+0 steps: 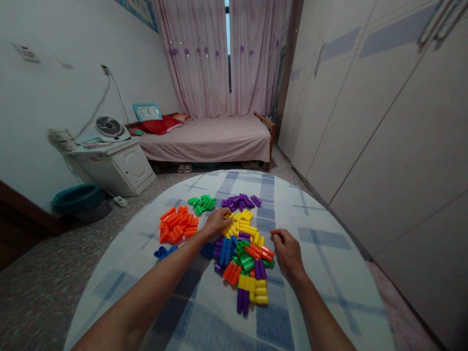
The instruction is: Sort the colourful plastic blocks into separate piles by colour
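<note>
My left hand (pixel 218 222) reaches in at the left edge of the yellow plastic tube blocks (pixel 245 226), its fingers closed together at a yellow piece. The fingertips partly hide what they grip. My right hand (pixel 288 247) rests on the table just right of the mixed pile, fingers curled in, with nothing visible in them. Between my hands lies this pile of joined tube blocks: blue (pixel 226 251), green (pixel 246 262), orange (pixel 232 273) and purple (pixel 243 301). Some overlap and lie tilted.
Sorted heaps of orange blocks (pixel 177 225), green blocks (pixel 203 204) and purple blocks (pixel 241 201) lie around the left and far side. A few blue blocks (pixel 164 252) sit beside my left forearm. The round table (pixel 321 302) has a checked cloth. Beyond stands a bed (pixel 208 141).
</note>
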`<state>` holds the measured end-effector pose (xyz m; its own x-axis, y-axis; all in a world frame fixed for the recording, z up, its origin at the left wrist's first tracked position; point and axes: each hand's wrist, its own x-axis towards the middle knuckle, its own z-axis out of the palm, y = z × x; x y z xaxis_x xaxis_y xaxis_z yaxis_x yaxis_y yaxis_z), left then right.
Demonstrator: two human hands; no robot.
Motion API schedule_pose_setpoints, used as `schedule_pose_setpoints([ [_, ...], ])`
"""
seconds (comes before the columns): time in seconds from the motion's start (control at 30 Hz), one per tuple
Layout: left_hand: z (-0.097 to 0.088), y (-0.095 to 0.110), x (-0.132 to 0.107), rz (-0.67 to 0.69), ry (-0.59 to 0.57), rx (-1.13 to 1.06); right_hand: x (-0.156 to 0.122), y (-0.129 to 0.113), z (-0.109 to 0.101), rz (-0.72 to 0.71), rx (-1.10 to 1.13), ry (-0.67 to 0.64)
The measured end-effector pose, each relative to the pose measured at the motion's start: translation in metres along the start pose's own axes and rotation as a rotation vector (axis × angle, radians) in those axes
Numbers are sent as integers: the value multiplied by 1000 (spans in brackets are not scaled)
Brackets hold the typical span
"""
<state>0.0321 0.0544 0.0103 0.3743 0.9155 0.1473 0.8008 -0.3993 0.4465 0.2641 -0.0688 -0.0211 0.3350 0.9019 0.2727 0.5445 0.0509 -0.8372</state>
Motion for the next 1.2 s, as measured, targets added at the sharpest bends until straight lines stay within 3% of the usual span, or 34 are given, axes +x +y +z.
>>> schedule_pose_setpoints([
  [0.47, 13, 23, -8, 46, -113, -351, -1, 0, -1, -24, -43, 8],
  [0.67, -14, 22, -38, -21, 38, -391, -2, -2, -1, -37, -32, 20],
  [0.87, -23, 37, -111, -125, 334, -391, -2, -2, -1, -34, -47, 16],
  [0.93, -18, 48, -135, -49, 388, -349, -1, -1, -1, -40, -51, 18],
  [1.03, -8, 62, -154, 145, 352, -243, 0, 0, -1, -45, -51, 13],
  [1.2, 5, 75, -148, 247, 316, -109, -1, 2, 0, -50, -34, 16],
])
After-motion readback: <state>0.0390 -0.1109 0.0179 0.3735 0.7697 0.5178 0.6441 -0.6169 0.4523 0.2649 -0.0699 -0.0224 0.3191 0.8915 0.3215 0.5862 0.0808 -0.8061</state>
